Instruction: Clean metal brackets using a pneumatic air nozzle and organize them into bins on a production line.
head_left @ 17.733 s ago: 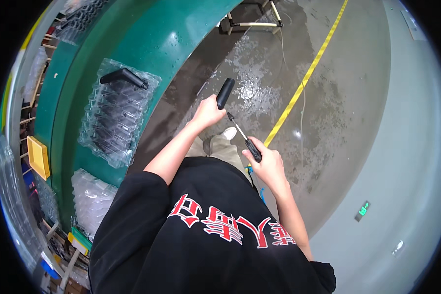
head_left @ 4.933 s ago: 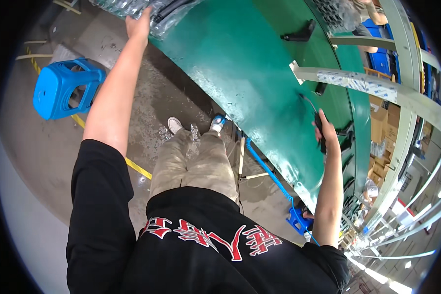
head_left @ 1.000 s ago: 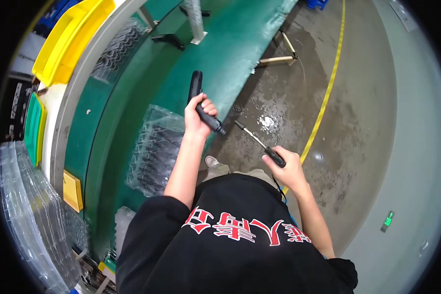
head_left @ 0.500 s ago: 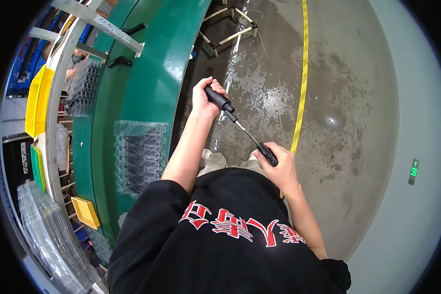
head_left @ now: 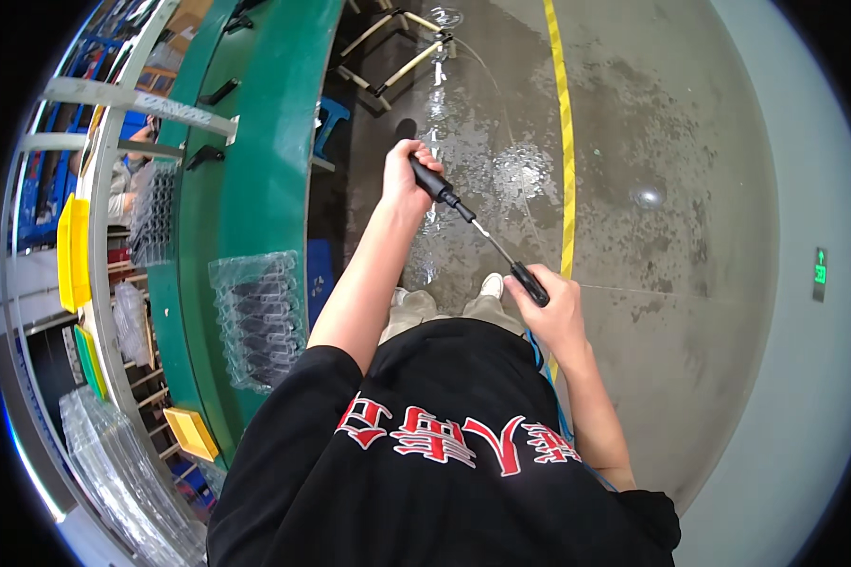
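Note:
Out in front of my body, my left hand (head_left: 405, 178) is closed around a black cylindrical tool body (head_left: 435, 185) that looks like an electric screwdriver. A thin metal shaft (head_left: 494, 238) runs from its narrow end down toward the right. At the shaft's other end is a slim black handle (head_left: 529, 283), gripped by my right hand (head_left: 560, 314) with the fingers wrapped round it. Whether body, shaft and handle form one piece or two joined tools cannot be told. Both hands are held over the floor, apart from the bench.
Left of me runs a green workbench (head_left: 269, 180) with clear plastic trays (head_left: 257, 321) and black handle-shaped parts (head_left: 204, 157). Yellow bins (head_left: 191, 433) hang beside it. A tubular frame (head_left: 413, 64) stands ahead on the wet floor; a yellow line (head_left: 565, 170) crosses it. Another person (head_left: 123, 184) is beyond the bench.
My view has shifted along the bench, and more of the blue stool-like object and my shoes shows. Both hands keep hold of the tool at nearly the same angle.

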### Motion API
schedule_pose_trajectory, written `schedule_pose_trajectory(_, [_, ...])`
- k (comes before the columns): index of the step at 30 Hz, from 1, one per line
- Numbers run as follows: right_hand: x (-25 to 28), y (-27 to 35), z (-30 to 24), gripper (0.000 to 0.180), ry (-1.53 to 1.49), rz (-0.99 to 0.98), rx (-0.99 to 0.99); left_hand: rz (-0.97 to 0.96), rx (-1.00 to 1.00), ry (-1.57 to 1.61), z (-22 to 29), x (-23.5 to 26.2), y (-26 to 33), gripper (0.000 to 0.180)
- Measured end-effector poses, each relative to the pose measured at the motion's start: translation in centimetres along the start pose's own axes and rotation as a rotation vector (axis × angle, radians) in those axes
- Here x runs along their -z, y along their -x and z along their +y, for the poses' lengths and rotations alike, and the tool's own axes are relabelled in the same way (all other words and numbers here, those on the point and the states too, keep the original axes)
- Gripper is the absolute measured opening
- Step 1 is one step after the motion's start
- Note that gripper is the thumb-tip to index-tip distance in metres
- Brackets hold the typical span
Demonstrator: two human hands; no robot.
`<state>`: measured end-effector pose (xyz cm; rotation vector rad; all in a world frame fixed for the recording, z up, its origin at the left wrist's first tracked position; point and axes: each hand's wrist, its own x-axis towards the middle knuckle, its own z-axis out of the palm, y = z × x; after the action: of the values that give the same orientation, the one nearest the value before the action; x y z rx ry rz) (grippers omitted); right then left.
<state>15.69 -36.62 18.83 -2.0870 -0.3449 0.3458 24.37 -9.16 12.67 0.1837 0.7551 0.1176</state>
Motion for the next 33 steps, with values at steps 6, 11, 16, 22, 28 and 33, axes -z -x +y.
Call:
schedule_pose_trajectory(6, [2.7, 1.9, 4.1, 0.023, 0.071, 0.125, -0.15, 0.048, 0.074, -0.141, -6.8, 1.1, -3.7, 0.006])
schedule_pose_trajectory(11, [3.6, 3.2, 5.8, 0.024, 0.103, 0.189, -0.178, 0.095, 0.085, -0.231, -10.3, 1.7, -5.2, 0.005])
schedule_pose_trajectory(16, [3.5, 3.9, 5.8, 0.025, 0.133, 0.176, -0.206, 0.129, 0.062, -0.327, -12.0, 1.5, -6.2, 0.005])
schedule_pose_trajectory(22, [3.2, 4.1, 5.8, 0.024, 0.155, 0.184, -0.191, 0.157, -0.007, -0.414, -11.9, 0.6, -6.7, 0.004])
schedule_pose_trajectory(28, [3.4, 4.3, 5.2, 0.024, 0.175, 0.187, -0.191, 0.116, 0.002, -0.436, -11.6, -0.5, -4.7, 0.005])
schedule_pose_trajectory(33, [3.2, 4.4, 4.9, 0.024, 0.198, 0.177, -0.165, 0.037, 0.064, -0.365, -10.3, 1.8, -6.4, 0.005])
